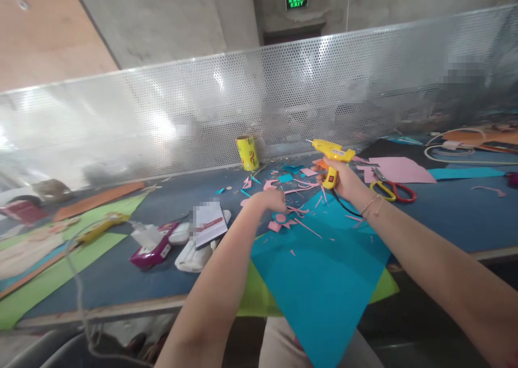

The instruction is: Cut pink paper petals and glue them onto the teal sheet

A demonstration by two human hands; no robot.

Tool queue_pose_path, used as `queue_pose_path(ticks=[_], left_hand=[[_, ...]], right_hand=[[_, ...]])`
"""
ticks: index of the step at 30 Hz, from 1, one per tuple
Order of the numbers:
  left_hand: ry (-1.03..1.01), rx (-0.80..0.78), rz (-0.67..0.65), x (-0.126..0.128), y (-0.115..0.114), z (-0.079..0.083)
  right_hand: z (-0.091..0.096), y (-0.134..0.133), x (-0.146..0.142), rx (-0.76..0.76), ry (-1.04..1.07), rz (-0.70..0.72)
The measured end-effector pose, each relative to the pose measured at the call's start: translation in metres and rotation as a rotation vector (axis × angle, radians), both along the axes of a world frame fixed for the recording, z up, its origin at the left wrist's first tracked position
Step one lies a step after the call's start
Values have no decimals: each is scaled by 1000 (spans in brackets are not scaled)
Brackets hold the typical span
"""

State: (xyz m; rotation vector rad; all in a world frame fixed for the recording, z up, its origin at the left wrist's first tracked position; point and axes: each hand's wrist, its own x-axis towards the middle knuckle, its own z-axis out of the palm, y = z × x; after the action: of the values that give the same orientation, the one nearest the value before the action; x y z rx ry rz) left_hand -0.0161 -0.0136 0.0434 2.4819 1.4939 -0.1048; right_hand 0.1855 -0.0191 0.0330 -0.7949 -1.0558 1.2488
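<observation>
A yellow hot glue gun (332, 151) is gripped around its handle by my right hand (343, 179), its nozzle aimed to the left. Its black cord hangs below the handle. My left hand (272, 199) is curled down over pink and blue paper scraps, fingers drawn together; whatever they hold is hidden. Below that hand are a pink paper rosette (280, 217) and thin pink strips. A large blue sheet (324, 271) lies in front of both hands, one corner hanging over the table edge above a green sheet (257, 287).
Red-and-yellow-handled scissors (400, 192) lie right of the glue gun near pink paper (404, 169). A yellow can (247, 153) stands by the perforated metal screen (194, 109). To the left are a phone (211, 225), a purple power strip (156, 249) and a second yellow tool (101, 226) with a trailing cord.
</observation>
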Motion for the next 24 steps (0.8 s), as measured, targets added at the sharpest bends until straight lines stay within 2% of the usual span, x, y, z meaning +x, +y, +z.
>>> queue_pose_path(ticks=[3, 10, 17, 22, 24], left_hand=[[-18, -177, 21, -3, -1, -1], [-130, -244, 63, -4, 3, -7], [-80, -98, -51, -6, 7, -2], [-191, 1, -149, -5, 10, 1], [-212, -11, -165, -6, 11, 2]], right_hand=[[0, 0, 0, 17, 7, 10], [-6, 5, 1, 80, -94, 51], [-8, 6, 2, 94, -118, 79], [-8, 5, 0, 129, -134, 55], [-8, 4, 0, 133, -158, 30]])
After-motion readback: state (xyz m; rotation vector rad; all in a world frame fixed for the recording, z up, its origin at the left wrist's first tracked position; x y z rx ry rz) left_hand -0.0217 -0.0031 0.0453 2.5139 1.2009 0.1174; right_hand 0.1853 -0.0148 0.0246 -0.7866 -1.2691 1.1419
